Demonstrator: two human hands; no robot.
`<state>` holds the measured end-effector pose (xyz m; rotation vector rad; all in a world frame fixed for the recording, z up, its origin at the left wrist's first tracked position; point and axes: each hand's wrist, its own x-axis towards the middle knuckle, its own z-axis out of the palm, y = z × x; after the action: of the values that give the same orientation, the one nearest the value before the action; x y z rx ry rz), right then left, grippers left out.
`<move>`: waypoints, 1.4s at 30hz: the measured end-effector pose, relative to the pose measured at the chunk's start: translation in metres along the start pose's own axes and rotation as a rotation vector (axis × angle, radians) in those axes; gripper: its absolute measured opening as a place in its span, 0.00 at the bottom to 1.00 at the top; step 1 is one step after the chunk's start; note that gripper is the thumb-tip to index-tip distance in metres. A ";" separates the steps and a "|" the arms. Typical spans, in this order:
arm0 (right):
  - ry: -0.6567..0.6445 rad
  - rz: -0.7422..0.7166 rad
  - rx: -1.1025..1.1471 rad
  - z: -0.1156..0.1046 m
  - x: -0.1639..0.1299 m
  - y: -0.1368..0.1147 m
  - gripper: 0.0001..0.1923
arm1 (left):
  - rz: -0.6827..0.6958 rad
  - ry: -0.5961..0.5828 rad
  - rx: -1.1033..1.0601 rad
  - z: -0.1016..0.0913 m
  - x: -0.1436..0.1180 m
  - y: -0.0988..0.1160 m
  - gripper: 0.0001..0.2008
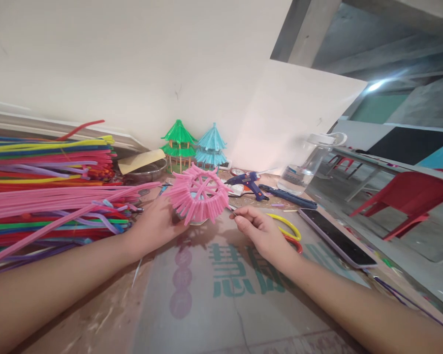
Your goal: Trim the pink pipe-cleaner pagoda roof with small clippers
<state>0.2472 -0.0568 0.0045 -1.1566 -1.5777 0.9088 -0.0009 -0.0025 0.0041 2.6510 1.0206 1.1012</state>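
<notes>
Both forearms extended over the worn tabletop point(96, 319): the left hand point(157, 223) cups a fuzzy pink pipe-cleaner dome with fringed rim point(197, 194) just above the table, while the right hand point(260, 231), fingers pressed together, pinches a thin metal tool point(232, 210) touching the dome's right edge.

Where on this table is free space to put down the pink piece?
Free: the printed cardboard between both forearms, below the pink pipe-cleaner roof. Crowded: pipe-cleaner pile at left; glue gun, scissors and phone at right.
</notes>
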 end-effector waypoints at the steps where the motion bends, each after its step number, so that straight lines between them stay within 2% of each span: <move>1: 0.003 0.001 -0.003 0.000 0.000 0.000 0.21 | -0.005 -0.001 0.004 0.000 0.000 0.000 0.15; 17: -0.027 0.043 0.061 -0.001 0.000 0.002 0.24 | -0.002 0.025 0.055 0.005 -0.002 -0.007 0.18; 23: -0.012 0.034 0.054 0.001 0.001 0.002 0.22 | 0.023 0.010 0.049 0.003 0.000 -0.004 0.14; 42: -0.028 0.027 0.082 -0.001 0.000 0.004 0.24 | 0.026 0.013 0.073 0.004 -0.001 -0.006 0.15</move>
<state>0.2497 -0.0551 0.0008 -1.1142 -1.5356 1.0021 -0.0026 0.0022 -0.0013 2.7248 1.0518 1.1088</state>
